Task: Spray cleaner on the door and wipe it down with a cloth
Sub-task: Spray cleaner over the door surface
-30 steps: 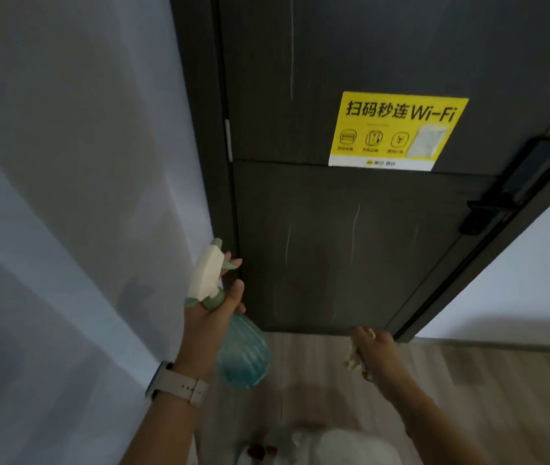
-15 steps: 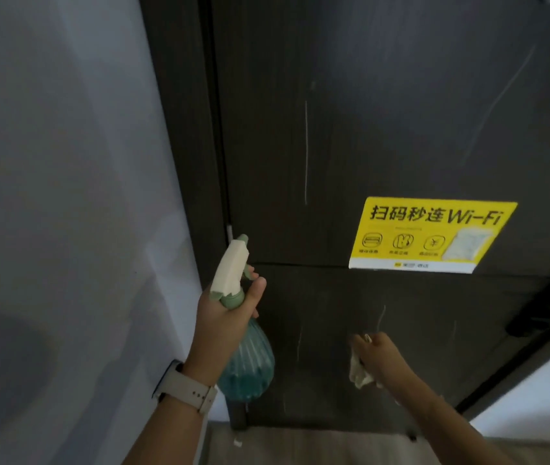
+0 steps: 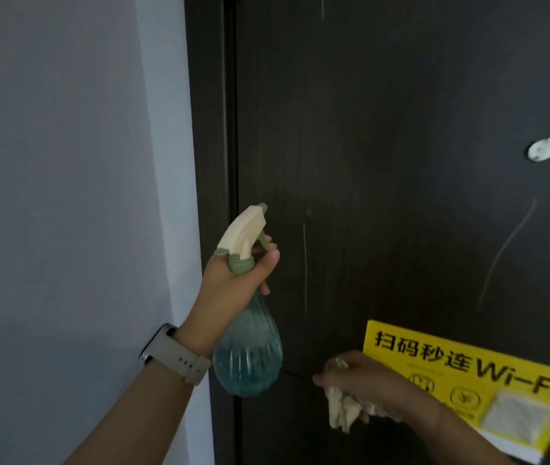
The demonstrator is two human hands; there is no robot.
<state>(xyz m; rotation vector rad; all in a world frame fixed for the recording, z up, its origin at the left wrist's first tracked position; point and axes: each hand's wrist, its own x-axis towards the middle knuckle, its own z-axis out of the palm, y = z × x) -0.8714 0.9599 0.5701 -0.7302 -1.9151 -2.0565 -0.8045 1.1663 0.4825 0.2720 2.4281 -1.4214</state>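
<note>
We see the left hand (image 3: 230, 290) w/ fingers curled round the neck of the bottle (image 3: 248, 344), one finger on the trigger, nozzle aimed at the dark door (image 3: 384, 162) just beside it; the ribbed bottle holds blue-green liquid, approx half full. The right hand (image 3: 360, 384), low on the door near the yellow sticker (image 3: 468, 380), has fingers clamped on a crumpled cloth (image 3: 340, 411).
</note>
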